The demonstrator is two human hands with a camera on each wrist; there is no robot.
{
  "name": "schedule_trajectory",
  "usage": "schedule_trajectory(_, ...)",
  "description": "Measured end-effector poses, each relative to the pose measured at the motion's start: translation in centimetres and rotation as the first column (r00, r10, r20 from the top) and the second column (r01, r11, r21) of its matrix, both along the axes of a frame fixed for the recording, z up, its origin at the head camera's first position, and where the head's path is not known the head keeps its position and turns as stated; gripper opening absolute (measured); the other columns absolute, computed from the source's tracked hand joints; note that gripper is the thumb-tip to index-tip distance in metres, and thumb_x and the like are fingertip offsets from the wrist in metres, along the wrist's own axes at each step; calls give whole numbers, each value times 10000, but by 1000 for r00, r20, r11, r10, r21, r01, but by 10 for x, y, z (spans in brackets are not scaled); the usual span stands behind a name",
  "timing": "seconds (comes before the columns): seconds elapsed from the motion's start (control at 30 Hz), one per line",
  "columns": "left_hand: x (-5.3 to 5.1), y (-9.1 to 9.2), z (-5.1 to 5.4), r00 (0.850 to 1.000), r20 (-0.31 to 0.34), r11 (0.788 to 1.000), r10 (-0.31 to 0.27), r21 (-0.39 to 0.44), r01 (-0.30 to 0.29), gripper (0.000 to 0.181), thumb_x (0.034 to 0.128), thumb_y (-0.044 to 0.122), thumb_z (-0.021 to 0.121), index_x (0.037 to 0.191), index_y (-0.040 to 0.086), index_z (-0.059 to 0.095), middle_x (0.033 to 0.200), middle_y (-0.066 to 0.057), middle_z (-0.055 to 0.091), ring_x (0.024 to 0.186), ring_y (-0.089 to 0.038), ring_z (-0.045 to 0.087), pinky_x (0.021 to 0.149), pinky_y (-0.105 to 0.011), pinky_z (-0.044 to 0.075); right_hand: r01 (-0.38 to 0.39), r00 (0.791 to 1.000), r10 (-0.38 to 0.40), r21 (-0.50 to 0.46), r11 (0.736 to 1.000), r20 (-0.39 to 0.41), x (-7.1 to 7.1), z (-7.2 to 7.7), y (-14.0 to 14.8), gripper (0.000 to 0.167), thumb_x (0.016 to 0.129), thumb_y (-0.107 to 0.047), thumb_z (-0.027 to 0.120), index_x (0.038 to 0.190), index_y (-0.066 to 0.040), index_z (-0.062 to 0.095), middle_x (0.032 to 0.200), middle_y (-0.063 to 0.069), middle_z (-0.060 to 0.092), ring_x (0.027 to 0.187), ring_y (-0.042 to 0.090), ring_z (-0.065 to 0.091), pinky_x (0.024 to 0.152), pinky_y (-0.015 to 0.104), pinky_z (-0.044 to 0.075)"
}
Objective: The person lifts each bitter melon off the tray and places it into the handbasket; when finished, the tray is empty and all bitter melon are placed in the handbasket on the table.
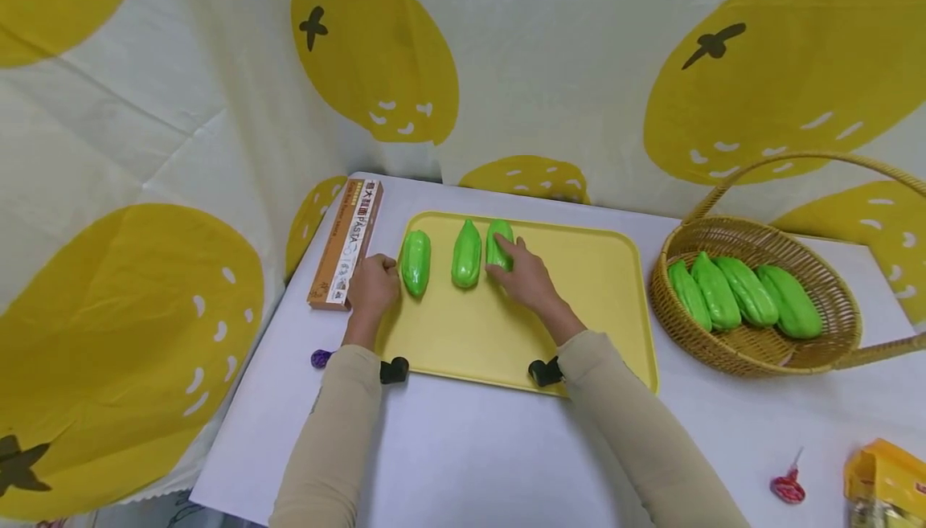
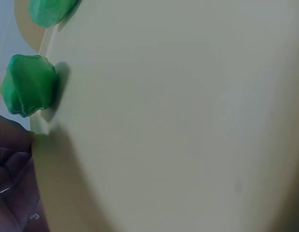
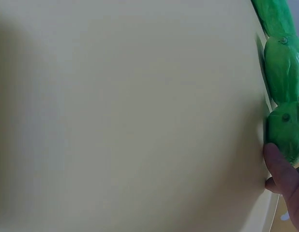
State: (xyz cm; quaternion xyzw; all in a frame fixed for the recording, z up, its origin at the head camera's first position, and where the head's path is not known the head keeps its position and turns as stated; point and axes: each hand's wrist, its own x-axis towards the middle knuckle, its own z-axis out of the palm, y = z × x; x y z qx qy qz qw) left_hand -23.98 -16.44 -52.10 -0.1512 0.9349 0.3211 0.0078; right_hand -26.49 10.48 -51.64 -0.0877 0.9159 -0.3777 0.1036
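Toward the back of the yellow tray (image 1: 463, 335), the rightmost green gourd (image 1: 495, 253) is being pinched by the right hand (image 1: 531, 277), clearly the nearer one! Its long axis is being pointed roughly away from the body, the grip being angled in from the near right, and it is being flanked on its left by the middle gourd (image 1: 466, 255). Over beside the left gourd (image 1: 415, 263), the left hand (image 1: 374, 285) is being rested at the rim; whether that is being gripped or merely touched cannot be told.
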Motion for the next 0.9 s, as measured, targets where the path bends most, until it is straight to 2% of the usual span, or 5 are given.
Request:
schedule_trajectory(0.6,3,1,3,1000,-5,1000,3,4,-2,303,1014,160,518,1242,65,693,1280,-153,707,1136,-409,670,886,-568,548,0,1000,0,7,1000,-27,5,2,0,645,1011,-271,608,1596,-176,353,1631,310,260,1482,473,353,1189,569,363)
schedule_trajectory(0.9,2,1,0,1000,3,1000,1,3,-1,308,1015,163,518,1253,69,690,1273,-152,709,1118,-393,674,880,-553,547,25,999,-25,3,1000,-39,13,8,9,643,992,-248,611,1585,-169,376,1623,301,283,1456,483,388,1144,579,414)
